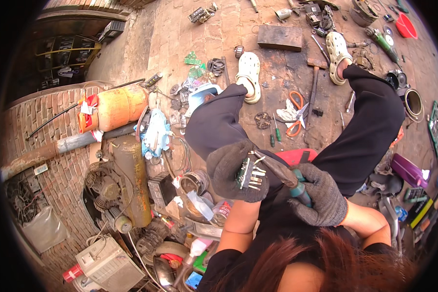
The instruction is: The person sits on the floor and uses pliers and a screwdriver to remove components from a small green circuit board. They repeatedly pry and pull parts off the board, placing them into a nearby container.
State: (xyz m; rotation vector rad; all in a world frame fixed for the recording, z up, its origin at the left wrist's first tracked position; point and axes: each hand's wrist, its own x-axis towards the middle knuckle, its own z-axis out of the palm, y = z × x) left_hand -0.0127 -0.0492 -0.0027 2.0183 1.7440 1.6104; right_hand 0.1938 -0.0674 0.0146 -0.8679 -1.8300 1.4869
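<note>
A small dark electronic part [247, 176] with a row of silvery metal prongs is held in my left hand [226, 165], which wears a dark grey knit glove. My right hand [322, 197], gloved the same way, is wrapped round the green handles of long-nose pliers [280, 170]. The jaws point left, and their tips are at the upper edge of the part; I cannot tell whether they grip it. Both hands are above my lap, between my bent knees.
On the brick ground ahead lie orange-handled scissors [295, 114], a hammer [316, 73], green screwdrivers [277, 134] and a dark metal block [280, 38]. An orange gas cylinder [121, 109] stands out at left amid scrap. An angle grinder [382, 43] and red bowl [405, 26] are far right.
</note>
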